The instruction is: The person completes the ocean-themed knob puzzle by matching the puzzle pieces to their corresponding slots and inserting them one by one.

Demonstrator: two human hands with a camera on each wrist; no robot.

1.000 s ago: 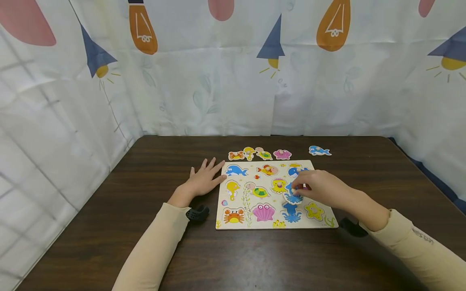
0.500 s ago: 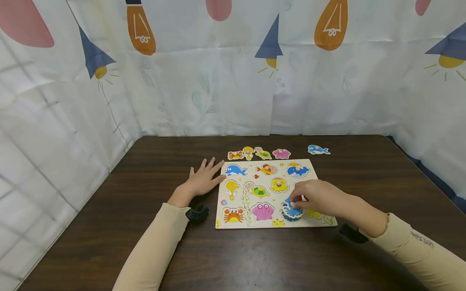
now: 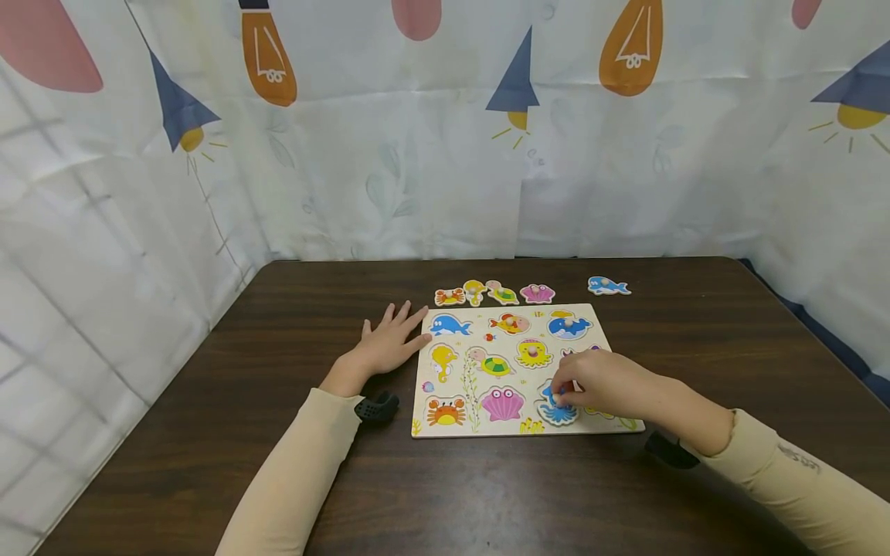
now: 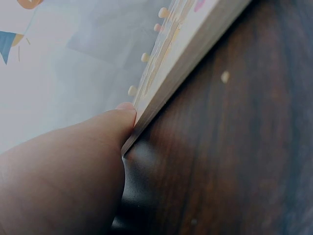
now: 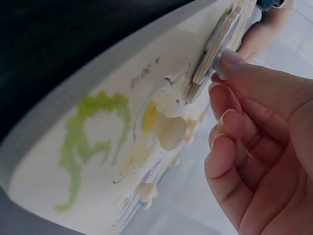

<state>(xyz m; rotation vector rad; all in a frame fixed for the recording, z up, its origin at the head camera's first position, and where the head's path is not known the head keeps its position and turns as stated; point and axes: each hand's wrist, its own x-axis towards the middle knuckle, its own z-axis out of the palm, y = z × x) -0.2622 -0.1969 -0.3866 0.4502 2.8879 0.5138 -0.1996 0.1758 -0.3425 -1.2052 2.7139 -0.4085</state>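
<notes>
A wooden peg-puzzle board (image 3: 445,384) with sea-animal pictures lies on the table. My right hand (image 3: 612,378) pinches the knob of a blue squid puzzle piece (image 3: 558,414) over the squid slot, near the board's front right. In the right wrist view the squid piece (image 5: 211,56) stands proud of the board's surface. My left hand (image 3: 385,345) lies with fingers spread at the board's left edge. Its thumb (image 4: 110,122) touches that edge in the left wrist view. The fish (image 3: 511,323), yellow octopus (image 3: 532,356) and upper-right whale (image 3: 568,329) pieces sit in the board.
Behind the board lie loose crab (image 3: 450,297), seahorse (image 3: 475,293), turtle (image 3: 504,294) and shell (image 3: 538,294) pieces. A blue whale piece (image 3: 609,286) lies farther right. The dark wooden table (image 3: 445,494) ends at a patterned curtain (image 3: 431,177).
My right hand has brought the blue squid piece toward the front of the board and down over its slot, lining it up there. The left hand stays at the board's edge.
</notes>
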